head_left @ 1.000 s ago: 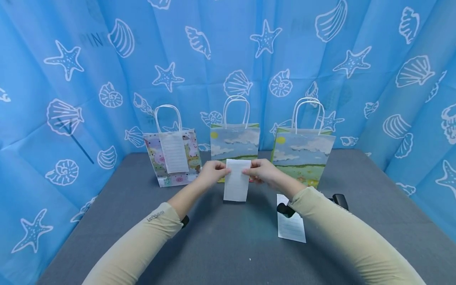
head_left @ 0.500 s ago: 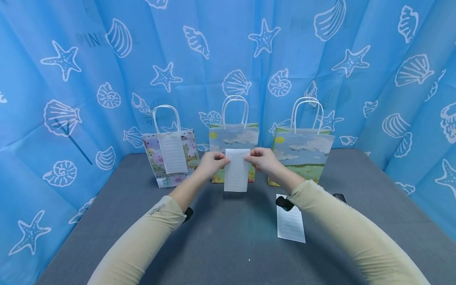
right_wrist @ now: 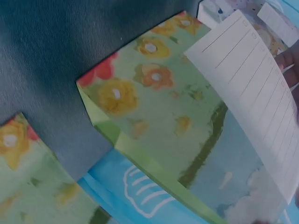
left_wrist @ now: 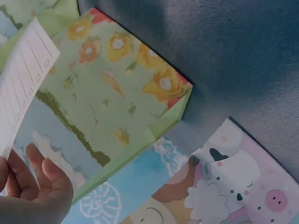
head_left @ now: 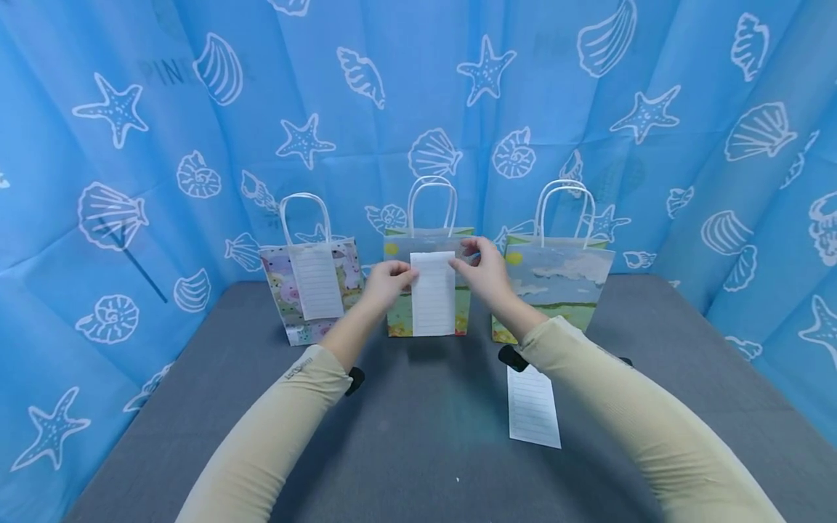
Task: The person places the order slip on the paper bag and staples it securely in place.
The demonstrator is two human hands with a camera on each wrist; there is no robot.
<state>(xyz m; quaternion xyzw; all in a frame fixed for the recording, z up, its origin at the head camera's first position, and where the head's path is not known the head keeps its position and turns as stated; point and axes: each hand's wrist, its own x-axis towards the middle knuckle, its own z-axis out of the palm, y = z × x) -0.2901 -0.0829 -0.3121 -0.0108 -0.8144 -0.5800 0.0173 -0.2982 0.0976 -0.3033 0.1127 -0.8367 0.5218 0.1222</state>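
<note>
A lined checklist note (head_left: 434, 294) with small boxes down one side is upright before the middle gift bag (head_left: 402, 312), which has a painted meadow and sky. My left hand (head_left: 390, 283) pinches the note's left edge near its top. My right hand (head_left: 484, 272) is at the upper right edge; its thumb touches the note, and the fingers stand apart from the thumb, over the bag. In the right wrist view, the lower end of the note (right_wrist: 229, 44) bends away from the bag. Whether the note's top touches the bag cannot be told.
On the left, an animal-print gift bag (head_left: 290, 290) bears another lined note (head_left: 317, 282). A second meadow gift bag (head_left: 556, 276) stands right. Another lined note (head_left: 532, 410) lies on the grey table (head_left: 405, 450), partly under my right forearm. A blue curtain (head_left: 392, 94) hangs behind.
Both hands have raised the note and moved it forward, from above the table to the front of the middle bag. The right fingers have spread away from the thumb.
</note>
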